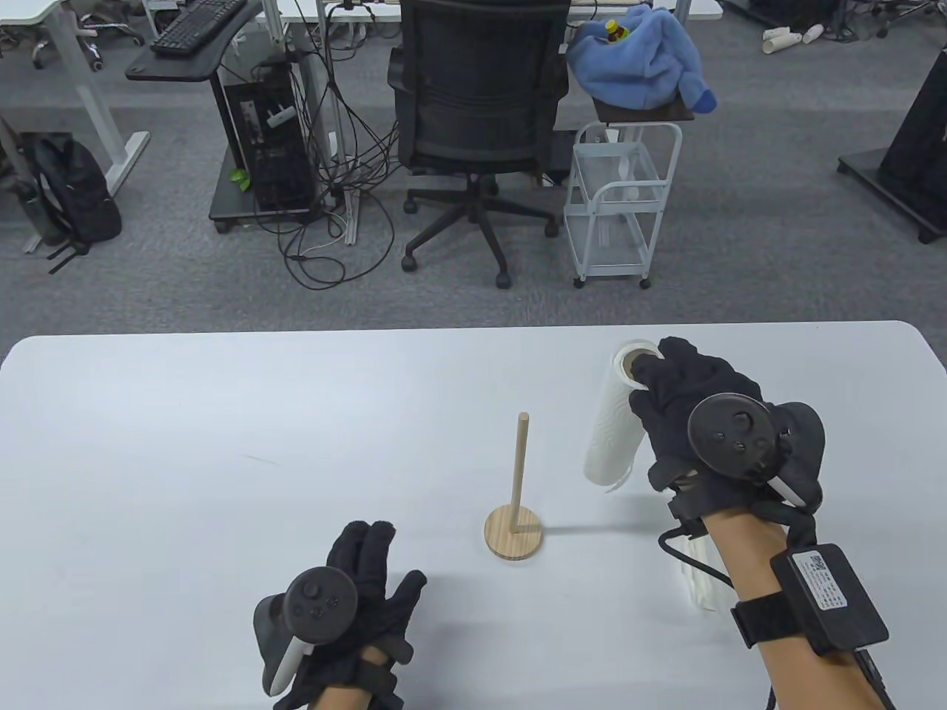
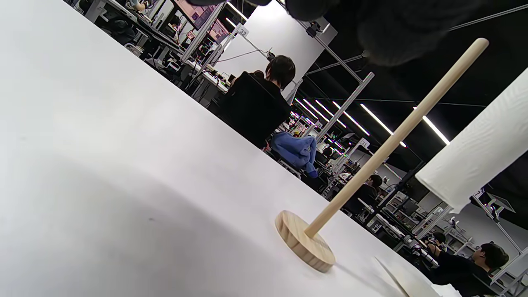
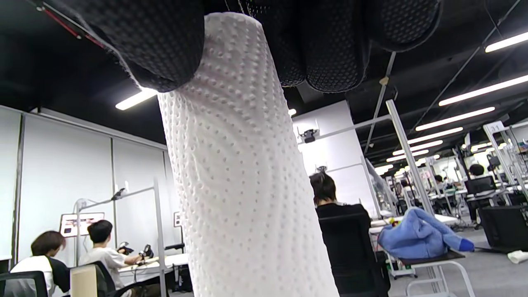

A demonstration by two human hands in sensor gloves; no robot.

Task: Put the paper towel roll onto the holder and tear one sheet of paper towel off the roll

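A white paper towel roll point(image 1: 614, 421) hangs upright above the table, right of the wooden holder point(image 1: 513, 529). My right hand point(image 1: 684, 392) grips the roll near its top, fingers curled round it; in the right wrist view the roll point(image 3: 243, 173) fills the middle under my fingers point(image 3: 165, 45). The holder is a thin dowel on a round base, bare, and appears in the left wrist view too point(image 2: 307, 243), with the roll point(image 2: 474, 156) off to its right. My left hand point(image 1: 370, 584) lies flat on the table, left of the holder, holding nothing.
A loose white sheet point(image 1: 699, 584) lies on the table under my right forearm. Beyond the white table's point(image 1: 222, 444) far edge stand an office chair point(image 1: 481, 111) and a white cart point(image 1: 621, 200) on the floor.
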